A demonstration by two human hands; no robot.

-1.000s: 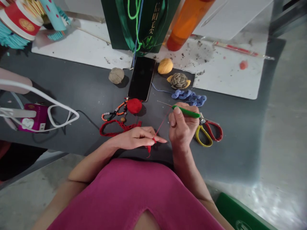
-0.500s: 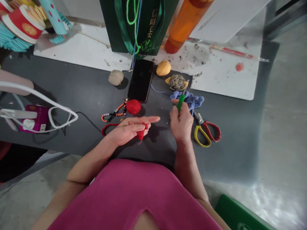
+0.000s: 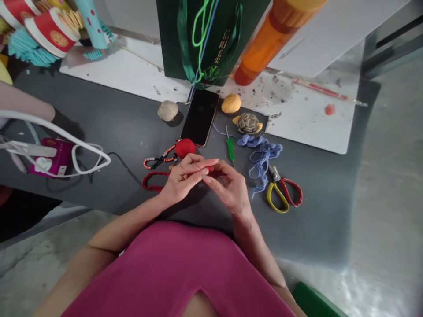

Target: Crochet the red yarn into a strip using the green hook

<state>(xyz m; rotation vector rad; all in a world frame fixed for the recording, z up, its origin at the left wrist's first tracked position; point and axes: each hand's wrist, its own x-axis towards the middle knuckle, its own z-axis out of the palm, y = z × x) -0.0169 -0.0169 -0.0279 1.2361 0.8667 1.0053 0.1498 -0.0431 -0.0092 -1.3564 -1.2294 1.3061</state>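
Two hands: left (image 3: pixel 183 179), right (image 3: pixel 230 188); red yarn (image 3: pixel 210 169) between them, mostly hidden.

Soft, even light fills the scene, casting a faint shadow under the left hand (image 3: pixel 181 180) on the dark surface (image 3: pixel 99 110). Glare whitens the floor (image 3: pixel 380 220), and wide-angle distortion bows the edges.

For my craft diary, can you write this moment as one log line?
left hand: holding red yarn | right hand: pinching same yarn | green crochet hook: lying apart
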